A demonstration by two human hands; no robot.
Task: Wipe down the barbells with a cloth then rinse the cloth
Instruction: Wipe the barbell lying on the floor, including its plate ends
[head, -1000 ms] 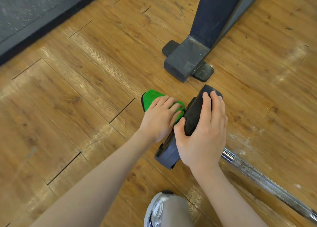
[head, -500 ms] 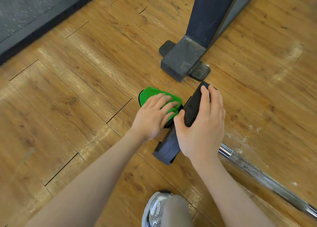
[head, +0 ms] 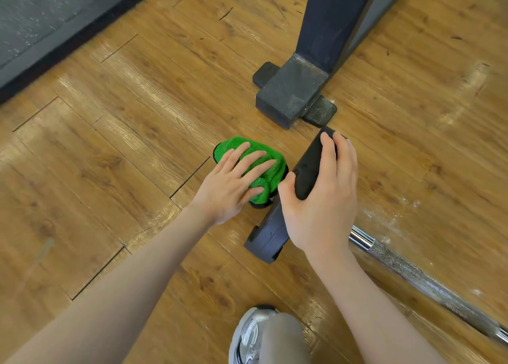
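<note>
Main risk here imo: the weight plate stands on edge on the wooden floor, and only the right hand steadies it. Its fingers curl over the top rim, thumb pinching the near face. Push too hard with the cloth and the plate could roll or tip toward 3 o'clock, or skid on that glossy floor. It could also bump the rack foot sitting just beyond it at 12 o'clock.

The left hand lies flat on the green microfiber cloth, fingers spread and straight, pressing it against the plate's left face at about 9 o'clock from the plate. I think the cloth touches the plate, but the contact is hidden.

The plate is matte black, looks rubbery. The barbell shaft runs off toward 4 o'clock, chrome with knurling. White dusty patches sit on the floor beside it.
</note>
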